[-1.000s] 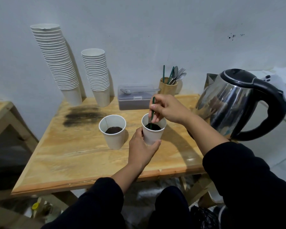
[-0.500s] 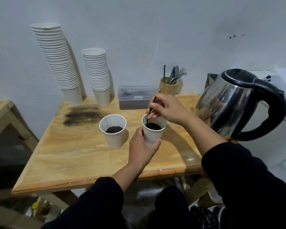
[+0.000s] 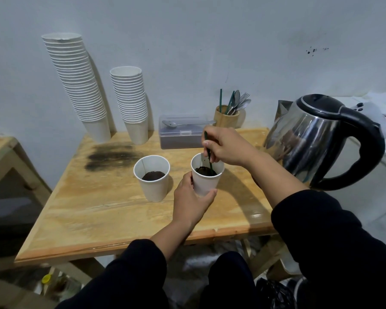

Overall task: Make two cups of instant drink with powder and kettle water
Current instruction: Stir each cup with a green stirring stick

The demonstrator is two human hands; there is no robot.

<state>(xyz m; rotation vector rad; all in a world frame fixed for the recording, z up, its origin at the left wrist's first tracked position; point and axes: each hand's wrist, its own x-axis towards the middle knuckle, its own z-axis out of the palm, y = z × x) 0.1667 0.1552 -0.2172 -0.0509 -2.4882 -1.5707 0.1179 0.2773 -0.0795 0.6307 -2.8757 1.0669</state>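
Two white paper cups stand on the wooden table (image 3: 94, 215). The left cup (image 3: 153, 186) holds dark liquid and nobody touches it. My left hand (image 3: 191, 204) grips the right cup (image 3: 206, 181) low on its near side. My right hand (image 3: 227, 148) pinches a thin green stirrer (image 3: 208, 156) whose lower end dips into the dark drink in that cup. The steel kettle (image 3: 314, 141) with a black handle stands at the right edge of the table, its spout facing left.
Two tall stacks of paper cups (image 3: 76, 83) (image 3: 132, 103) lean against the back wall. A clear powder box (image 3: 179, 136) with a spoon (image 3: 185, 123) on its lid sits behind the cups, beside a wooden holder (image 3: 226, 118) of cutlery and green stirrers. A dark scorch mark (image 3: 112, 156) stains the table's back left.
The stirrer has swung around inside the right cup while my right hand shifted slightly. My left hand keeps hold of the cup. The left cup and the kettle have not moved.
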